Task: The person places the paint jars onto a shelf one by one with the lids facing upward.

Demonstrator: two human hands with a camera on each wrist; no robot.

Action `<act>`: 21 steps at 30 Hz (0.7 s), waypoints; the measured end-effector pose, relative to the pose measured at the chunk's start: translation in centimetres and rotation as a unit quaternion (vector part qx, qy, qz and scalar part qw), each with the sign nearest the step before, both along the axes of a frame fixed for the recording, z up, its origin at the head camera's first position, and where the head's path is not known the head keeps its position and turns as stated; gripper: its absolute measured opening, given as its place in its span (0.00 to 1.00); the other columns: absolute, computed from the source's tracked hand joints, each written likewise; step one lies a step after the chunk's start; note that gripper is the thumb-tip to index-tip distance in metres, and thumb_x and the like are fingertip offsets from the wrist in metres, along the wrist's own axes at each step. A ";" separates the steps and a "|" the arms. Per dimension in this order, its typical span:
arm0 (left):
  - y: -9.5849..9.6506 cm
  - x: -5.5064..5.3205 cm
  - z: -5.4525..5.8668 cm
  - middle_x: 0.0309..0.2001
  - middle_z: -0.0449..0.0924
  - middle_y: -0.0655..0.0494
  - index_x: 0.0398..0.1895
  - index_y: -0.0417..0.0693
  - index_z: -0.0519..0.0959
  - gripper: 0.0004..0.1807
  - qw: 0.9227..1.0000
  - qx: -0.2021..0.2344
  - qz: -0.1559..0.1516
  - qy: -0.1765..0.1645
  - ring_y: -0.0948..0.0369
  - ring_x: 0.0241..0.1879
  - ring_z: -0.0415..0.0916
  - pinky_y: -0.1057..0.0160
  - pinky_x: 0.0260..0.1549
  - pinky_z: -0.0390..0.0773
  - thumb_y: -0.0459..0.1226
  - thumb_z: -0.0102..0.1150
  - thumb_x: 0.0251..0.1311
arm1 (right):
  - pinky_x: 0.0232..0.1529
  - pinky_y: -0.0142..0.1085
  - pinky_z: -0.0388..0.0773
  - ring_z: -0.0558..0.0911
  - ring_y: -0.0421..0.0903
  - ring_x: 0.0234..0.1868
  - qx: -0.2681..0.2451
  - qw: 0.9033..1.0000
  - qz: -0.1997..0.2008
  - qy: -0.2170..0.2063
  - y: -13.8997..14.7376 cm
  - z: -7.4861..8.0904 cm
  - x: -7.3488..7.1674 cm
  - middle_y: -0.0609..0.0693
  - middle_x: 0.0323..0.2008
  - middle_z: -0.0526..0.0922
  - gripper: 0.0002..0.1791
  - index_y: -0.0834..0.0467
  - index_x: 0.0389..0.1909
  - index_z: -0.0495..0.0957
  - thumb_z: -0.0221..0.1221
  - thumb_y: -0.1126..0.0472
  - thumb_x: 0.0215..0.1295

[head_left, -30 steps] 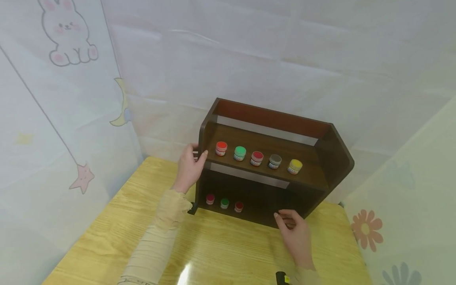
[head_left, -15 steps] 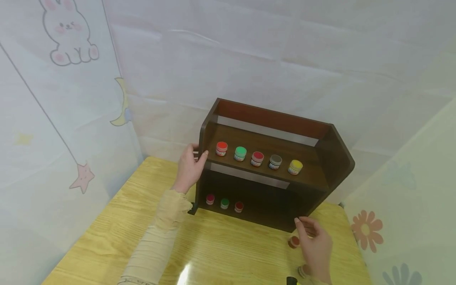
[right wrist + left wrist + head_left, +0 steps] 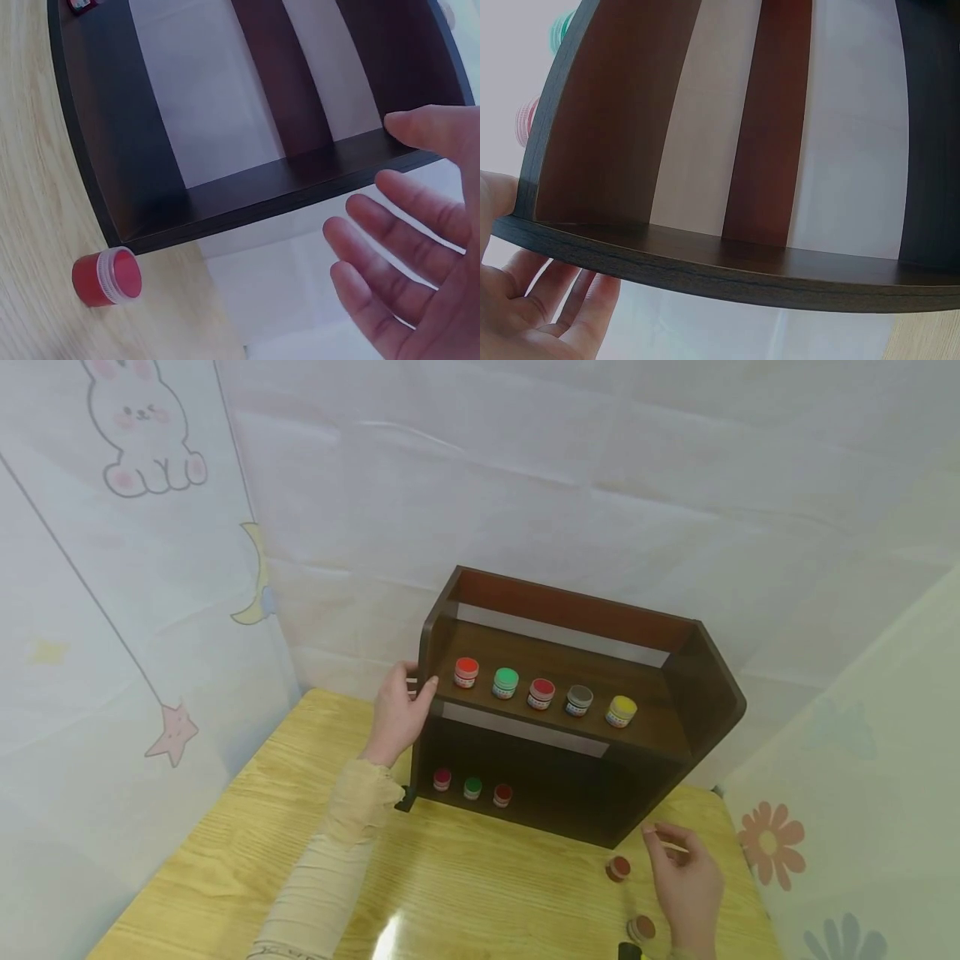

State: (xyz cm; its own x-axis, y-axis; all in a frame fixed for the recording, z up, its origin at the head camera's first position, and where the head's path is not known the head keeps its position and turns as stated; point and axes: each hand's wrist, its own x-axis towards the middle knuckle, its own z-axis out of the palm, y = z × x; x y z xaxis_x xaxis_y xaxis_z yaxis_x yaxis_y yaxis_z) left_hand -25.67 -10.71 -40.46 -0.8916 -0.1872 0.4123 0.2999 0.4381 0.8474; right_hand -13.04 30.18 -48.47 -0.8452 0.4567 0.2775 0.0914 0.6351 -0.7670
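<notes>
My left hand (image 3: 397, 714) grips the left side panel of a dark brown two-tier wooden shelf (image 3: 708, 693). In the left wrist view the thumb lies inside the panel, fingers (image 3: 592, 311) behind it. Loosely bent and holding nothing, my right hand (image 3: 686, 885) hovers by the shelf's lower right corner. Several small paint jars line the upper tier, from a red-lidded jar (image 3: 466, 672) to a yellow-lidded jar (image 3: 621, 711). Three jars stand on the lower tier at left, including a green-lidded jar (image 3: 472, 788).
On the wooden table (image 3: 480, 893), a reddish-brown jar (image 3: 618, 868) lies near the shelf's front right corner, and a brown-lidded jar (image 3: 641, 928) is closer to me. White printed cloth (image 3: 525, 485) hangs behind. A black-and-yellow item (image 3: 630, 951) shows by the right wrist.
My right hand has moved right, from before the lower tier to beyond the shelf's right corner, uncovering the two jars on the table. The left hand has stayed on the panel.
</notes>
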 end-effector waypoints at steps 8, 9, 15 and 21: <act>0.0 -0.1 -0.1 0.52 0.77 0.42 0.58 0.36 0.72 0.21 1.000 0.002 0.001 0.005 0.48 0.49 0.79 0.50 0.49 0.81 0.42 0.59 0.72 | 0.24 0.30 0.76 0.79 0.31 0.30 -0.007 0.999 0.000 -0.051 0.8 -1.1 -0.9 0.57 0.47 0.85 0.22 0.60 0.49 0.83 0.66 0.46 0.68; 0.0 -0.1 -0.1 0.52 0.77 0.42 0.58 0.36 0.72 0.20 1.000 0.002 0.001 0.006 0.48 0.49 0.79 0.50 0.49 0.81 0.42 0.59 0.72 | 0.25 0.30 0.77 0.80 0.32 0.31 -0.007 0.998 0.000 -0.058 1.0 -1.3 -1.0 0.57 0.47 0.85 0.22 0.60 0.49 0.83 0.65 0.45 0.68; 0.0 -0.2 -0.1 0.52 0.77 0.43 0.57 0.36 0.73 0.20 1.000 0.003 0.001 0.008 0.48 0.48 0.79 0.50 0.49 0.81 0.42 0.59 0.72 | 0.32 0.36 0.79 0.86 0.53 0.41 0.004 0.993 0.015 -0.113 1.7 -2.8 -1.6 0.60 0.48 0.84 0.25 0.62 0.51 0.81 0.65 0.44 0.67; 0.0 -0.1 -0.1 0.51 0.77 0.43 0.57 0.36 0.73 0.20 1.000 0.004 -0.002 0.010 0.48 0.48 0.79 0.51 0.48 0.81 0.41 0.58 0.72 | 0.46 0.53 0.76 0.81 0.64 0.50 0.023 0.987 0.050 -0.153 2.0 -3.9 -1.9 0.67 0.51 0.82 0.31 0.67 0.55 0.78 0.63 0.43 0.69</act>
State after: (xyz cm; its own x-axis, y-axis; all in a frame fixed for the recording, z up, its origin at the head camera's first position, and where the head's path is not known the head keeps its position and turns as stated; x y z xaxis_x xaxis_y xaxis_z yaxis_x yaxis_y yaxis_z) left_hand -25.76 -10.71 -40.51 -0.8840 -0.1873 0.4283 0.3183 0.4299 0.8449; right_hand -14.91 32.15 -52.39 -0.9330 0.3594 0.0207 0.2491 0.6860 -0.6836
